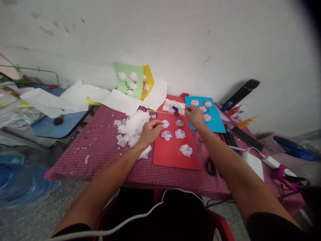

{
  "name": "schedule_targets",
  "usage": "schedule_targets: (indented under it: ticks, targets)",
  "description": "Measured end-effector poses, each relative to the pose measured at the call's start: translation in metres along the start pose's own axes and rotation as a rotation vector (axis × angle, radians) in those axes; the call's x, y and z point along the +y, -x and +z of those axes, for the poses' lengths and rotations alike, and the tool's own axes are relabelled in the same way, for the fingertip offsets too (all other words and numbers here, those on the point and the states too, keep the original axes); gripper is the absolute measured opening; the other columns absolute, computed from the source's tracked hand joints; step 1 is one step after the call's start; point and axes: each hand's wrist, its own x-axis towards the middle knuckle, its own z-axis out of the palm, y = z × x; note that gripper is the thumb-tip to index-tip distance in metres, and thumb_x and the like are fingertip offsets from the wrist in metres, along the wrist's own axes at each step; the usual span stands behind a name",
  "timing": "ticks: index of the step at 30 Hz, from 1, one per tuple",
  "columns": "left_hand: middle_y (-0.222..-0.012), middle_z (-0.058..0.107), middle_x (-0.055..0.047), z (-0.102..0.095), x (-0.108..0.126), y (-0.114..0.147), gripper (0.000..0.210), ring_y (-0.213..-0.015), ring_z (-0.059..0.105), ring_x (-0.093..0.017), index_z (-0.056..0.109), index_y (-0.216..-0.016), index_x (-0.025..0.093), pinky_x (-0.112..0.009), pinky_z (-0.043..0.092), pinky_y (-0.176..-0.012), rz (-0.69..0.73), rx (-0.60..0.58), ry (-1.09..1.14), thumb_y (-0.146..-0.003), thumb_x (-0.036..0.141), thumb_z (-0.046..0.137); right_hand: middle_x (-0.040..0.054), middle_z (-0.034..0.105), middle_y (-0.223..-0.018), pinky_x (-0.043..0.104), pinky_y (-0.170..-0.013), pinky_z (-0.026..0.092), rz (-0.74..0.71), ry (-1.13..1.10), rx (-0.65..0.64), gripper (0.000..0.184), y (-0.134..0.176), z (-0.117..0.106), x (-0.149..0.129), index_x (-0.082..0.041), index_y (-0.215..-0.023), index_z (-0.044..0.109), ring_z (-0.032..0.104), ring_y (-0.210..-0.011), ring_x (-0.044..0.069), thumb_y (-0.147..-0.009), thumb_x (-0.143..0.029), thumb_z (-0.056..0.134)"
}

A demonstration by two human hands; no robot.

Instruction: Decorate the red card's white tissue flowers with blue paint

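Note:
A red sheet of card (173,155) lies on the table with several white tissue-paper flowers speckled purple (180,134) on it. My left hand (150,132) is closed, its fingertips pressed together at the edge of the upper-left tissue-paper flower (166,124). At the card's far end, my right hand (195,116) pinches a thin stick (181,108). Its tip reaches a dark purple blot on a folded white tissue (168,105). Left of the card is a pile of cut white tissue squares (136,125).
Blue card (217,117) with pink flowers lies at right; green card (117,75) and yellow card (149,80) lean on the wall. Scissors (211,166), paint tubes (247,122), a black case (247,138) and a white power strip (253,164) sit at right. A white cable (140,216) crosses my lap.

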Motion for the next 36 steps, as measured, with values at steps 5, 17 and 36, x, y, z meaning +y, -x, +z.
schedule_targets:
  ticks: [5, 17, 36]
  targets:
    - [-0.072, 0.072, 0.001, 0.001, 0.002, 0.000, 0.022, -0.062, 0.060, -0.012, 0.079, -0.088, 0.020, -0.025, 0.048, -0.061, -0.003, 0.002, 0.011, -0.078, 0.020, 0.060, 0.0117, 0.081, -0.111, 0.039, -0.092, 0.054, -0.005, -0.001, 0.005, 0.033, 0.000, 0.003, 0.002, -0.019, -0.108, 0.081, 0.073, -0.103, 0.030, -0.088, -0.022, 0.054]
    - [-0.072, 0.072, 0.000, 0.000, 0.003, 0.000, 0.022, -0.061, 0.060, -0.013, 0.079, -0.089, 0.020, -0.024, 0.047, -0.057, -0.003, 0.000, 0.022, -0.076, 0.022, 0.062, 0.0095, 0.081, -0.097, 0.039, -0.088, 0.056, 0.032, -0.224, 0.137, 0.025, 0.013, -0.017, 0.005, -0.018, -0.095, 0.079, 0.073, -0.094, 0.028, -0.084, -0.024, 0.058]
    - [-0.072, 0.072, -0.001, -0.002, -0.002, -0.002, 0.019, -0.064, 0.060, -0.012, 0.081, -0.089, 0.021, -0.025, 0.046, -0.058, 0.021, 0.032, -0.031, -0.079, 0.020, 0.064, 0.0042, 0.078, -0.086, 0.035, -0.071, 0.057, -0.065, -0.273, 0.070, 0.013, 0.243, -0.123, 0.020, -0.023, -0.095, 0.077, 0.072, -0.075, 0.020, -0.092, -0.029, 0.065]
